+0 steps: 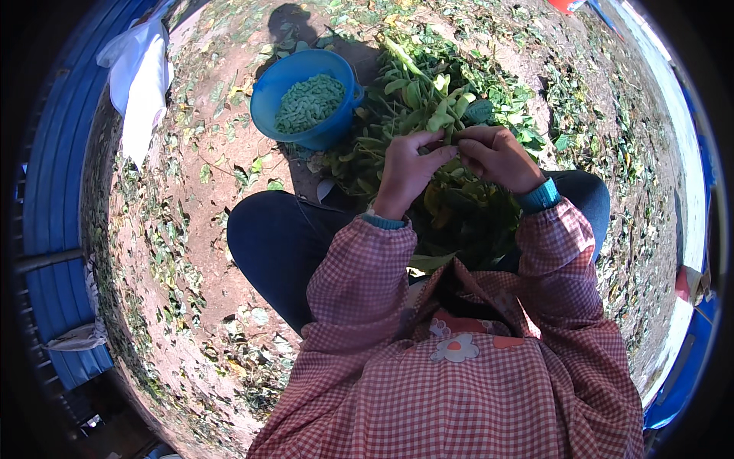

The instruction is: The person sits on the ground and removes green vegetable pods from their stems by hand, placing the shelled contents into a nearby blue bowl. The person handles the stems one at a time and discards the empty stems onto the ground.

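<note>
My left hand [413,166] and my right hand [499,158] meet above a heap of bean plants [378,143] between my knees. Fingers of both hands pinch a green bean stalk with broad pods [444,115], which points away from me. The fingertips nearly touch, and whatever lies between them is too small to tell. Beyond my left hand, to the left, stands a blue plastic bucket [269,86] holding many shelled pale green beans [309,103]. More leafy stalks lie behind and beneath my hands.
Dry leaves litter the bare ground [218,275] all around. A white plastic bag [140,86] is at the upper left, beside blue corrugated metal sheeting [51,189]. A partly visible red object [566,4] sits at the top edge. My bent knees flank the heap.
</note>
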`<state>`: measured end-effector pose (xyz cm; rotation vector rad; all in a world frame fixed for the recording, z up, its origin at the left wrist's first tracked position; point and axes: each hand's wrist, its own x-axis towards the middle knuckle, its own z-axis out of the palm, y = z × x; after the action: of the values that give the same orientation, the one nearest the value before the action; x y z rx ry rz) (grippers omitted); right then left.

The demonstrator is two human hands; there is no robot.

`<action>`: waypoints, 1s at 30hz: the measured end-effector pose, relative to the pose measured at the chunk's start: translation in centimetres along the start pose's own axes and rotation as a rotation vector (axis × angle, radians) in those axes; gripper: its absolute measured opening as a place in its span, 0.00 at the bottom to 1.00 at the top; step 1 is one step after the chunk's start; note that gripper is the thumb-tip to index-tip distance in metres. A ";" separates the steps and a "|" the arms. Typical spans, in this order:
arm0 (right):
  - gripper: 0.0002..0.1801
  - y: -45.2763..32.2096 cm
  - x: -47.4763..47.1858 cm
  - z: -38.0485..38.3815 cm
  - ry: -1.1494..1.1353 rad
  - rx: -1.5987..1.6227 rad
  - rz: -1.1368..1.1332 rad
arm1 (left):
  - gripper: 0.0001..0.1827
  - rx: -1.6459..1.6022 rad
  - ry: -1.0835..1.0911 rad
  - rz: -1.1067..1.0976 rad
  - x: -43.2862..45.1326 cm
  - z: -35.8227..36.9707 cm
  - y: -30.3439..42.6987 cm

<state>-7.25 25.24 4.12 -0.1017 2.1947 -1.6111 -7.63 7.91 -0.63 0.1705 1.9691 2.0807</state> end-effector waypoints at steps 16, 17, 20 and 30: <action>0.10 -0.6 0.1 0.6 -0.041 0.152 0.040 | 0.12 0.333 0.093 0.255 -0.7 0.1 1.4; 0.09 -0.5 0.1 0.6 -0.045 0.145 0.039 | 0.11 0.338 0.096 0.260 -0.7 0.1 1.4; 0.09 -0.3 0.2 0.5 -0.044 0.125 0.039 | 0.11 0.406 0.102 0.270 -0.6 0.1 1.3; 0.12 -0.4 0.0 1.3 0.098 -0.440 -0.269 | 0.13 0.042 0.044 -0.052 -0.1 -0.5 0.0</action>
<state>-6.83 23.96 4.14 -0.4702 2.6726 -1.2488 -7.61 7.43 -0.64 0.0822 2.0214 2.0285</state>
